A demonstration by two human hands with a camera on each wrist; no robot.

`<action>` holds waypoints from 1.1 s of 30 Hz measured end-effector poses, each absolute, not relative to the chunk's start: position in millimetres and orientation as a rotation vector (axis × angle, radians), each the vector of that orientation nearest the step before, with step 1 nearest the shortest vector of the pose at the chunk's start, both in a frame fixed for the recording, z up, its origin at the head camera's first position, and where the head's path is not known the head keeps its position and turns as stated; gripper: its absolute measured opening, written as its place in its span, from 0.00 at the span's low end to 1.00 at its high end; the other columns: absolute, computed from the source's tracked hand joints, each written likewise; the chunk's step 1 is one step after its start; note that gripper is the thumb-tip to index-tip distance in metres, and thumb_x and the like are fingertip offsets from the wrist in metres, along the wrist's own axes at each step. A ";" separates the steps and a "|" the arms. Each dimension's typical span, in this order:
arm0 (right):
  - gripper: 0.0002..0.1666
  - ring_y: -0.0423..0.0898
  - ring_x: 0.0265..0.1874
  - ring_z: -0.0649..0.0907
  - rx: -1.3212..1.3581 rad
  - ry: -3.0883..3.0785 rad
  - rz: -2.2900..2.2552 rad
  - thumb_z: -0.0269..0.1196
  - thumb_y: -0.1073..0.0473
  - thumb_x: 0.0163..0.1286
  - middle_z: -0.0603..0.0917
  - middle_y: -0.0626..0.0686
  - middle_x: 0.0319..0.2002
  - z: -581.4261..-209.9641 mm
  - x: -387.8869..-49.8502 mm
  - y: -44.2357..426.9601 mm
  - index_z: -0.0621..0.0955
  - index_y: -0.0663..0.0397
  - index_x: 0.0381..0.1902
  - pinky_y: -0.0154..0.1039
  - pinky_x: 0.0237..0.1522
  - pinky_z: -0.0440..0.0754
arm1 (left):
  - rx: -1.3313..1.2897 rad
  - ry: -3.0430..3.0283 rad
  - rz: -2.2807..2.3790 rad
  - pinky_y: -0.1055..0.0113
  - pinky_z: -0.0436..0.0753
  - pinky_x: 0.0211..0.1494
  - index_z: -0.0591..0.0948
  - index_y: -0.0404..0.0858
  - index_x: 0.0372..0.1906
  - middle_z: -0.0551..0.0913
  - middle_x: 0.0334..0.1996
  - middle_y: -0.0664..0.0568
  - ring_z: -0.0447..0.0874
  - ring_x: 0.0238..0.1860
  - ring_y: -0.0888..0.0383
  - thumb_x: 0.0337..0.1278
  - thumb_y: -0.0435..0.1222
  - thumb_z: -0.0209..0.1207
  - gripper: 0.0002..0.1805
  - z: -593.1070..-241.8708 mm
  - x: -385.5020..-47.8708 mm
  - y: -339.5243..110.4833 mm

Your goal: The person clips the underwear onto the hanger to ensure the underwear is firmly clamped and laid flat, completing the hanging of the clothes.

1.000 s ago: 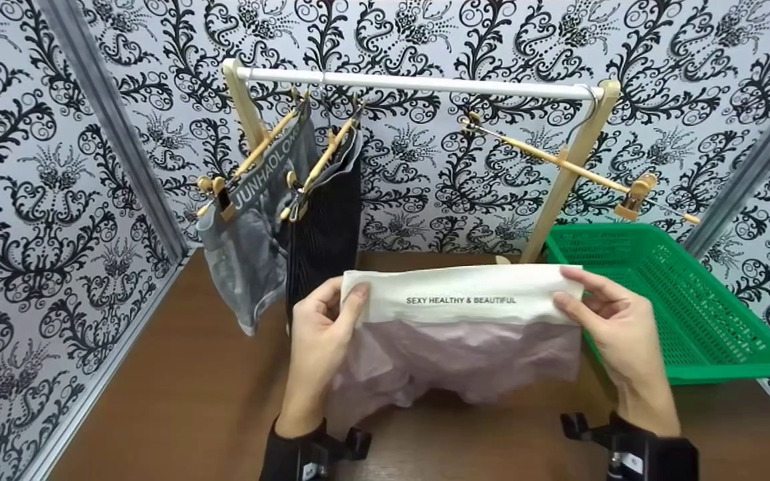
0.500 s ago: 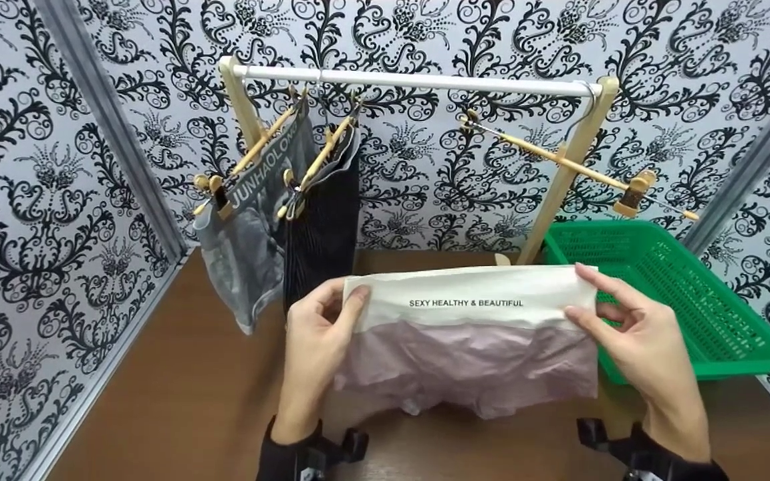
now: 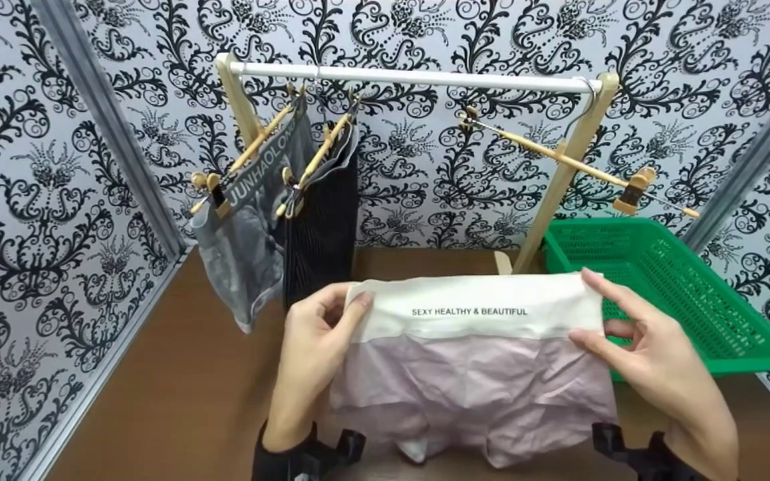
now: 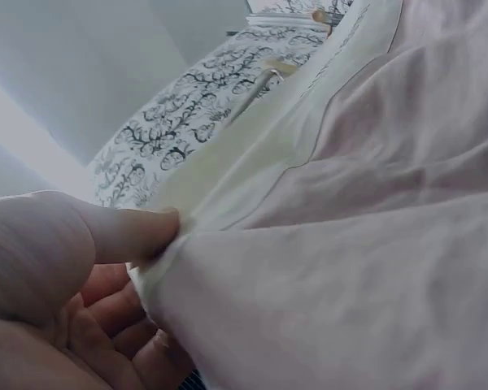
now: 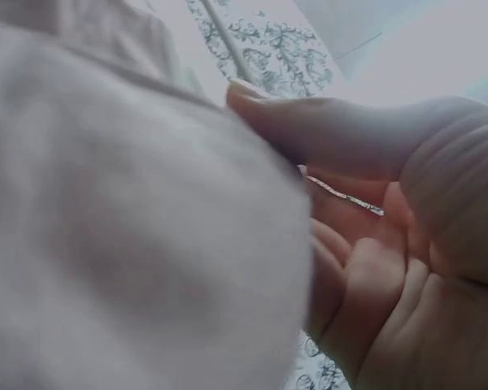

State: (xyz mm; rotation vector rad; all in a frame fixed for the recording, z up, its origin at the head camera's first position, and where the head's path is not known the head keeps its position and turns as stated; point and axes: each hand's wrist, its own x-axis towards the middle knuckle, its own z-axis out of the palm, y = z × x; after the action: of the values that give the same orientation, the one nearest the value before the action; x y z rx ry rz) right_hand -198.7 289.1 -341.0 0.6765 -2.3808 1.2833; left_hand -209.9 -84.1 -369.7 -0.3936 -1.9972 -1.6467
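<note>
A pair of pale pink underpants (image 3: pixel 472 374) with a wide white waistband hangs stretched out between both hands, above the table. Black lettering on the band reads "SEXY HEALTHY & BEAUTIFUL". My left hand (image 3: pixel 318 347) pinches the band's left end, thumb in front; the left wrist view shows the thumb pressing the white cloth. At the other end, my right hand (image 3: pixel 652 354) grips the band between thumb and fingers. In the right wrist view the pink cloth (image 5: pixel 146 227) covers much of the picture, and the right thumb (image 5: pixel 309 130) lies along its edge.
Behind stands a rack with a white rail (image 3: pixel 412 75). Grey underpants (image 3: pixel 238 254) and a black garment (image 3: pixel 321 234) hang from clip hangers at its left. A bare clip hanger (image 3: pixel 559 157) hangs at the right. A green basket (image 3: pixel 686 294) sits on the brown table (image 3: pixel 191 374).
The right hand has moved right and slightly down, drawing the waistband out wider. The underpants have come lower and nearer, with more of the pink cloth showing. The left hand has barely moved.
</note>
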 end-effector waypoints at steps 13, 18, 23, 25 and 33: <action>0.35 0.60 0.47 0.86 0.635 -2.619 1.172 0.70 0.64 0.66 0.78 0.66 0.64 -391.1 -267.3 293.7 0.73 0.63 0.69 0.32 0.43 0.84 | -0.222 -2.307 -1.323 0.66 0.72 0.29 0.87 0.41 0.33 0.75 0.20 0.61 0.71 0.22 0.63 0.63 0.36 0.65 0.04 -431.4 -264.3 -73.4; 0.32 0.55 0.43 0.87 0.588 -2.699 1.115 0.69 0.64 0.68 0.83 0.66 0.54 -409.6 -285.9 292.1 0.74 0.67 0.67 0.34 0.38 0.84 | -0.184 -2.323 -1.260 0.62 0.74 0.30 0.87 0.39 0.34 0.77 0.19 0.59 0.72 0.23 0.61 0.61 0.33 0.65 0.03 -449.9 -276.7 -71.6; 0.32 0.56 0.45 0.86 0.601 -2.737 1.118 0.67 0.65 0.69 0.81 0.68 0.57 -422.4 -296.0 290.2 0.73 0.69 0.68 0.35 0.40 0.84 | -0.165 -2.340 -1.259 0.60 0.76 0.32 0.88 0.39 0.35 0.80 0.22 0.59 0.75 0.25 0.60 0.62 0.33 0.64 0.03 -461.3 -282.5 -71.0; 0.32 0.57 0.48 0.86 0.615 -2.743 1.102 0.68 0.64 0.69 0.80 0.69 0.59 -425.9 -298.3 289.0 0.73 0.70 0.68 0.39 0.44 0.84 | -0.165 -2.351 -1.267 0.60 0.76 0.32 0.87 0.39 0.36 0.80 0.22 0.58 0.75 0.25 0.60 0.64 0.33 0.64 0.04 -464.5 -284.1 -71.0; 0.34 0.60 0.56 0.82 0.623 -2.737 1.095 0.69 0.66 0.67 0.76 0.71 0.63 -439.5 -306.4 282.6 0.71 0.73 0.68 0.58 0.56 0.79 | -0.165 -2.372 -1.281 0.63 0.74 0.29 0.85 0.38 0.36 0.79 0.23 0.58 0.74 0.24 0.60 0.68 0.34 0.62 0.05 -476.8 -288.5 -72.3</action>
State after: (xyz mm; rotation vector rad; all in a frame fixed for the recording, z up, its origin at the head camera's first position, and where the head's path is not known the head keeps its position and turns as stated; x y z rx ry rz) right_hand -306.4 282.6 -439.5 0.6227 -2.7375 1.0952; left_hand -288.5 -72.3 -476.8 -0.1652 -2.3723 -1.2808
